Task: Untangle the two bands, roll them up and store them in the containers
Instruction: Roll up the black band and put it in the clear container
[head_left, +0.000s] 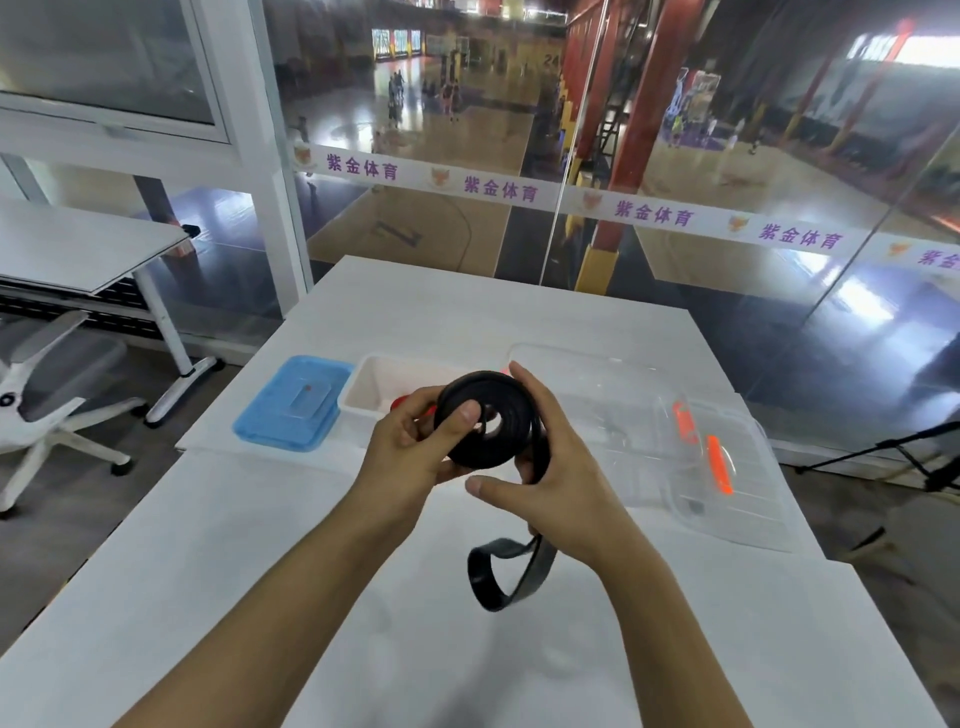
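Black band (485, 415): most of it wound into a flat coil, held in the air above the middle of the surface (260, 571), coil face turned toward the camera. Free tail (493, 577) leaves the coil at its right side, runs down under the right hand and ends in a loose loop that reaches the surface nearer the near edge. Long axis of the unwound part: roughly vertical, coil to loop.

Left hand (415, 447): fingers curled round the coil's left side, thumb pressed flat on its face. It fixes the coil.

Right hand (550, 462): fingers curled over the coil's top right rim, tail passing through the palm; thumb sticks out leftward below the coil, touching nothing. This hand is nearer the tail, so it likely feeds the next wraps.

Judgement: rolling is perhaps two thirds done; the remaining slack lies below and toward the person.

White box (363, 387) sits just behind the coil, toward the far edge; something red shows in it, mostly hidden. Blue lid (291, 405) to its left. Clear tub (727, 467) toward the right edge, nearer the right hand.
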